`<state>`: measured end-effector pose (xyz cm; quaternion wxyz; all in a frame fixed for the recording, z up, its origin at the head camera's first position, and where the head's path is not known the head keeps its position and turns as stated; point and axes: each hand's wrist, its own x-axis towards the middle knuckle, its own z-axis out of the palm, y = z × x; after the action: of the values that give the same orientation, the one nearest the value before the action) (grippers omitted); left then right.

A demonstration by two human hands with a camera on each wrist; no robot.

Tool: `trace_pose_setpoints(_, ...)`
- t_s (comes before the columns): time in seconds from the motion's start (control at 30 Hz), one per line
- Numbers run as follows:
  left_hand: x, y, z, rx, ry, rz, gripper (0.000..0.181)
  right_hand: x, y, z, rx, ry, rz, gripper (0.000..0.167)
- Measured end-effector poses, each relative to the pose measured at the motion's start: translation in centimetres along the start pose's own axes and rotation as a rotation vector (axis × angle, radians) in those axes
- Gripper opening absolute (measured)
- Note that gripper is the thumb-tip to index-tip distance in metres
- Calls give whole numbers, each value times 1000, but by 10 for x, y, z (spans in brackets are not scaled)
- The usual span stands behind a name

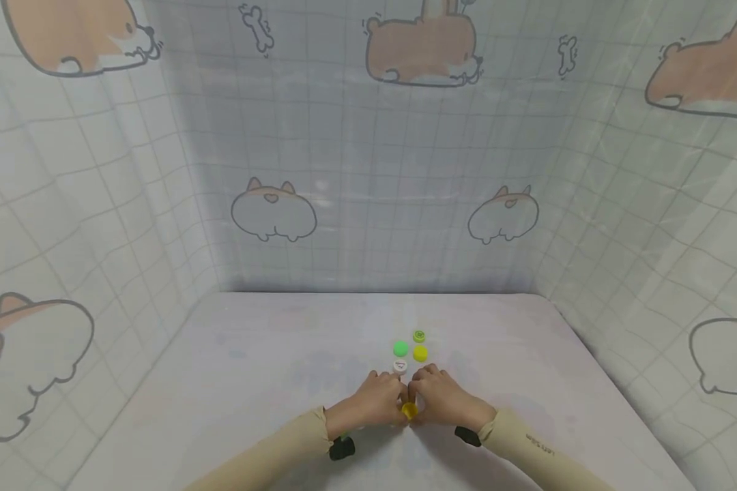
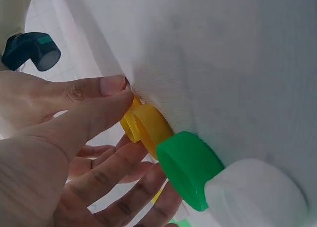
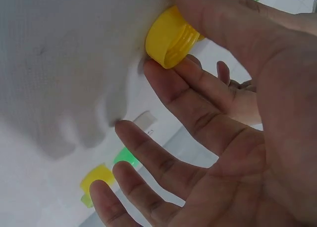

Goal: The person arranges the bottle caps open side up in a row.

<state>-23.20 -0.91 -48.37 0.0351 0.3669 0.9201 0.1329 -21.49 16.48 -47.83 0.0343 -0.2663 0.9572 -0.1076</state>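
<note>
In the head view, my left hand [image 1: 377,399] and right hand [image 1: 445,397] meet at a yellow cap [image 1: 409,411] low on the table. In the left wrist view, my left hand [image 2: 39,167] pinches a yellow cap [image 2: 130,124] between thumb and fingers; a second yellow cap [image 2: 154,130] stands beside it. The right thumb lies against the left thumb tip. My right hand [image 3: 223,177] holds a yellow cap [image 3: 171,37] on edge between thumb and index finger, its other fingers spread. Part of another yellow cap shows behind it.
A green cap [image 2: 190,170] and a white cap [image 2: 257,197] stand on edge in line with the yellow ones. Beyond the hands lie a white cap [image 1: 400,367], a green cap [image 1: 400,348], a yellow cap [image 1: 420,353] and a light-green cap [image 1: 419,335]. Patterned curtains surround the table.
</note>
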Motion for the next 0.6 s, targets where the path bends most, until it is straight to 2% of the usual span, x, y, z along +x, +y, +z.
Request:
trace_pose_setpoints(0.23, 3, -2, -3, -12, -9, -11, 28, 3, 4, -1, -11, 12, -17, 33)
trace_pose_setpoints(0.37, 7, -5, -7, -28, -46, -10, 31, 4, 8, -4, -19, 19, -43, 35)
trace_pose_setpoints(0.5, 13, -9, -19, -88, -81, -16, 36, 8, 13, -12, -22, 33, -62, 36)
trace_pose_setpoints(0.6, 19, -15, -32, -123, -60, -17, 39, 13, 18, -22, -8, 68, -50, 39)
